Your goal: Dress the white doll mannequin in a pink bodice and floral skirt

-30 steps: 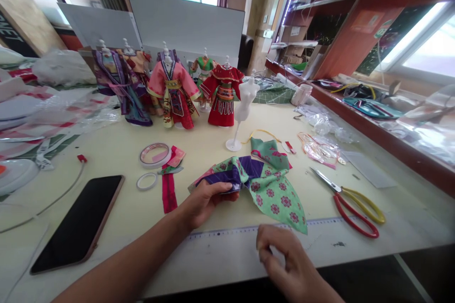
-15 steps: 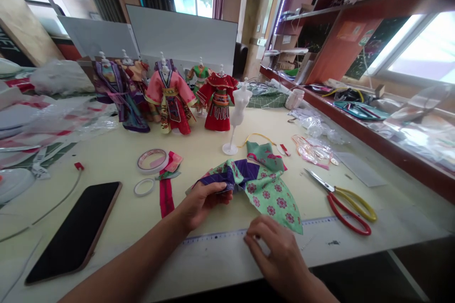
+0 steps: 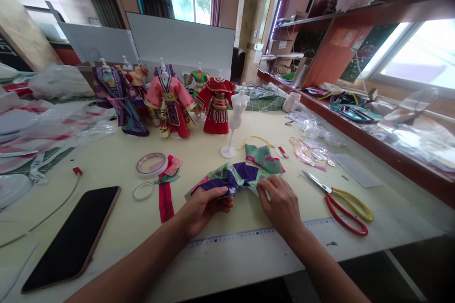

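Observation:
My left hand (image 3: 204, 206) is closed on a small doll garment (image 3: 245, 173) of green flowered cloth with purple bands, thumb on top and fingers beneath. The fingers of my right hand (image 3: 282, 201) pinch the garment's right part close to the purple band; whether a needle or thread is between them I cannot make out. My right hand covers much of the green flowered panel. Just behind lies a teal piece of cloth (image 3: 263, 157) with a pink-red edge. A bare white doll mannequin (image 3: 239, 109) stands upright beyond the garment.
Scissors (image 3: 343, 203) with red and yellow handles lie at the right, blades open slightly. A ruler (image 3: 231, 236) runs along the near edge. Tape rolls (image 3: 152, 165), a red strip (image 3: 165, 201) and a phone (image 3: 73, 236) lie left. Several dressed mannequins (image 3: 170, 99) stand behind.
My right hand has moved up and forward from the near edge onto the garment and now grips it. The green panel that lay spread out is gathered under that hand. My left hand keeps its hold.

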`<action>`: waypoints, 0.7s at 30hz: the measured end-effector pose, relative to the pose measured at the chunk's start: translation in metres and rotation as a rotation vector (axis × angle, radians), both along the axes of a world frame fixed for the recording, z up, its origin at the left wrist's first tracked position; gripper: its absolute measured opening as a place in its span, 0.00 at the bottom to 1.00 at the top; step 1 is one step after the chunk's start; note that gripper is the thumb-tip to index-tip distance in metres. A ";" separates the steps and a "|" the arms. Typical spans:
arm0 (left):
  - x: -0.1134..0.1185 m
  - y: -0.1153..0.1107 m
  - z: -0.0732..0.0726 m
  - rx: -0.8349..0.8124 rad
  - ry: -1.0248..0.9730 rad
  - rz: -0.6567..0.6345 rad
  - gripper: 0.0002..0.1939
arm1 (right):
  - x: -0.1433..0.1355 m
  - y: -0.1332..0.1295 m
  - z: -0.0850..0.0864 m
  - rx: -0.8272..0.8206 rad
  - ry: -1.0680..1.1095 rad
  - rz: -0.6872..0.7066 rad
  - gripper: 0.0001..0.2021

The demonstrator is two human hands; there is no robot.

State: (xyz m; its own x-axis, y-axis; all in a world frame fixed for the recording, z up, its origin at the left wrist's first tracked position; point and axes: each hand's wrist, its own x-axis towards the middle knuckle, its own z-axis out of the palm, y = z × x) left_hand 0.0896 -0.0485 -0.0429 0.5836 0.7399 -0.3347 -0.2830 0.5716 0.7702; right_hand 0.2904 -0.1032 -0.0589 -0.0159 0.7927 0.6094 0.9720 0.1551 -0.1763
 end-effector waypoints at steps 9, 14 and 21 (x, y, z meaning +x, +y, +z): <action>0.023 -0.048 0.005 -0.085 0.017 -0.128 0.13 | 0.004 0.010 0.011 -0.111 0.588 -0.003 0.07; 0.031 -0.077 0.014 -0.136 -0.042 -0.135 0.16 | -0.002 0.013 0.020 -0.096 1.025 0.203 0.08; 0.057 -0.100 0.007 -0.229 -0.133 -0.092 0.21 | -0.007 0.012 0.038 -0.276 1.416 0.375 0.13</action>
State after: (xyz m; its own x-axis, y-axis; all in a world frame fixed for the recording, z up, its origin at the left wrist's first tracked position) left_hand 0.1471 -0.1487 -0.0360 0.6948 0.5961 -0.4025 -0.3123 0.7542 0.5777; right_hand 0.2834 -0.0913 -0.0209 0.2224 0.9665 0.1283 -0.1146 0.1566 -0.9810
